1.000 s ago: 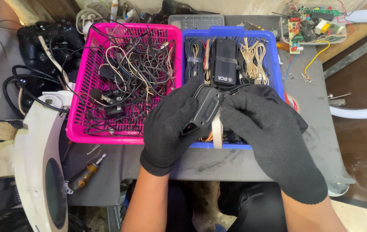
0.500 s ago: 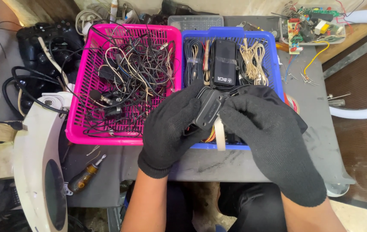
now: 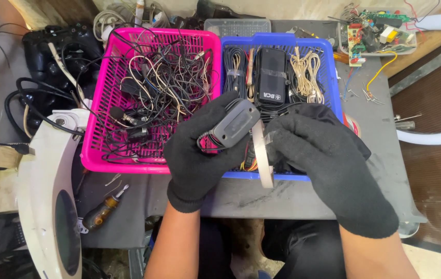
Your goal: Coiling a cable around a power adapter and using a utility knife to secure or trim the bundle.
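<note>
Left hand point(image 3: 199, 155) grips the grey adapter point(image 3: 235, 123) over the blue basket point(image 3: 334, 77); right hand point(image 3: 323, 160) holds a tape roll point(image 3: 262, 157); tape could snag gloves, I'd guess.

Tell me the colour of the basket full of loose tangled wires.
Bright pink basket, seen in the head view.

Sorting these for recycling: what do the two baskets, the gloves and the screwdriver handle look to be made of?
Pink basket and blue basket: moulded plastic, slightly glossy, judging by the uniform lattice walls. Gloves on the left hand and right hand: black knitted fabric, matte and fuzzy. Screwdriver handle: likely translucent amber plastic with dark bands; too small to be sure.
</note>
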